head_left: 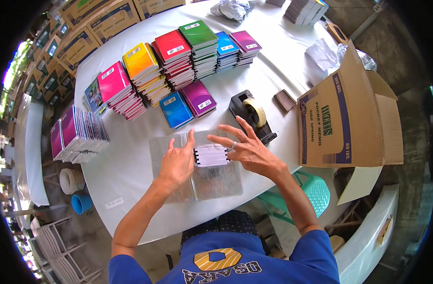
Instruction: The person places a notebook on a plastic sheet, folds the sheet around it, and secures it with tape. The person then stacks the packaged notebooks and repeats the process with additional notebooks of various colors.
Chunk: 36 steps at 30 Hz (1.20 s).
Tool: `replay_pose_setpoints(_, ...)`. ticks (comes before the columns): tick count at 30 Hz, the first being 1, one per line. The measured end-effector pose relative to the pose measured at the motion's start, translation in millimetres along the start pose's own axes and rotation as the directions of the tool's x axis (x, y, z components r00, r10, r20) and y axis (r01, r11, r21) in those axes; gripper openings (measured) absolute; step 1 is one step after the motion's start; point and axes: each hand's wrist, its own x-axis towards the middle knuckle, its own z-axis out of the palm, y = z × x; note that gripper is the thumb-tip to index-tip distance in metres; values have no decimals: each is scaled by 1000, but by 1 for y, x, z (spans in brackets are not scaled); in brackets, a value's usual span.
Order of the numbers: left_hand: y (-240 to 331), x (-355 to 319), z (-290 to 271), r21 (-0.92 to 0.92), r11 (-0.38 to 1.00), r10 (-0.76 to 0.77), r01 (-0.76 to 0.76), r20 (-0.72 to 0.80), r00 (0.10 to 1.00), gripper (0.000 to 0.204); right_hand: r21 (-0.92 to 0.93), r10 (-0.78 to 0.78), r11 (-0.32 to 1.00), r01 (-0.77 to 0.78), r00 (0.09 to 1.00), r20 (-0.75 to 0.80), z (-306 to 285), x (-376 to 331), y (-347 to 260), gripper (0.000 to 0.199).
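White-covered table [126, 184], head view: coloured notebook stacks [171, 45] toward the far side, black tape dispenser [267, 135] right of centre, brown carton [361, 123] at right. Stack of white strips [211, 156] lies between the hands, on clear plastic sheets [219, 183]. Left hand [175, 166] is at the stack's left end, some fingers raised, others curled; cannot tell if it pinches anything. Right hand [255, 154] is at the right end, fingers spread, contact unclear. Step in hand looks like squaring the stack; next move probably calls for even pressure from both ends, without creasing the plastic
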Motion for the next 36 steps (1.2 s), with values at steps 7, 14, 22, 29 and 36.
replay_pose_setpoints(7, 37, 9, -26, 33, 994, -111, 108, 125, 986, 55, 70, 7, 998, -1, 997, -83, 4, -8, 7, 13)
replay_pose_setpoints(14, -38, -12, 24, -719, 653, -95, -238, -390, 916, 46, 189, 157, 972, -138, 983, -93, 10, -22, 11, 8)
replay_pose_setpoints(22, -63, -1, 80, -555, 733, 227, -394, -346, 910, 46, 239, 127, 965, -111, 991, -49, 17, 10, 0, 32)
replay_pose_setpoints(29, -59, 23, 53, -182, 796, 527, -577, -260, 809, 62, 350, 219, 928, -128, 947, -235, 4, 13, 11, 35)
replay_pose_setpoints(36, -60, 26, 56, -151, 801, 547, -579, -206, 811, 65, 603, 335, 794, -81, 885, -322, 19, -33, 41, 25)
